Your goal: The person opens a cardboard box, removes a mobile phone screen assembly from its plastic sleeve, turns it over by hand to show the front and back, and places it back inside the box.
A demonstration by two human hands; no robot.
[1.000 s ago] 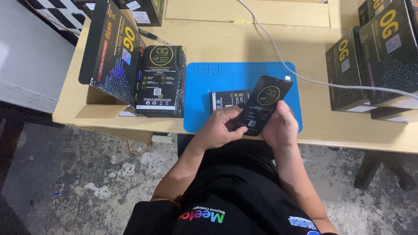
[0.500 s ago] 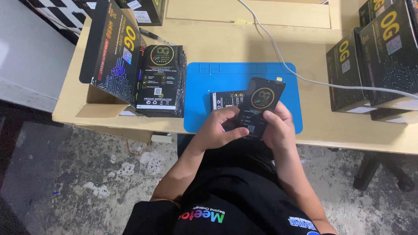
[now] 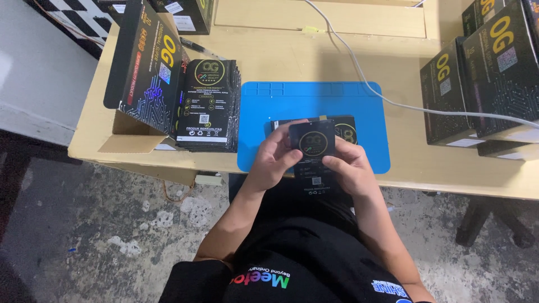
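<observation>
Both hands hold one flat black packet (image 3: 313,150) with a gold round emblem, upright over the front edge of a blue mat (image 3: 314,101). My left hand (image 3: 274,158) grips its left side with fingers over its upper left corner. My right hand (image 3: 349,168) holds its right side and lower edge. Behind the packet, a black battery-like block (image 3: 343,126) lies flat on the mat, partly hidden by the packet and my fingers.
A stack of the same black packets (image 3: 209,106) stands left of the mat beside an open cardboard box (image 3: 147,67). Black boxes (image 3: 483,84) are piled at the right. A white cable (image 3: 370,78) crosses the wooden table (image 3: 269,56). A pen (image 3: 193,45) lies behind the stack.
The packet was tilted to the right over the mat; it has swung upright and come down toward me. Both hands shifted left and lower with it.
</observation>
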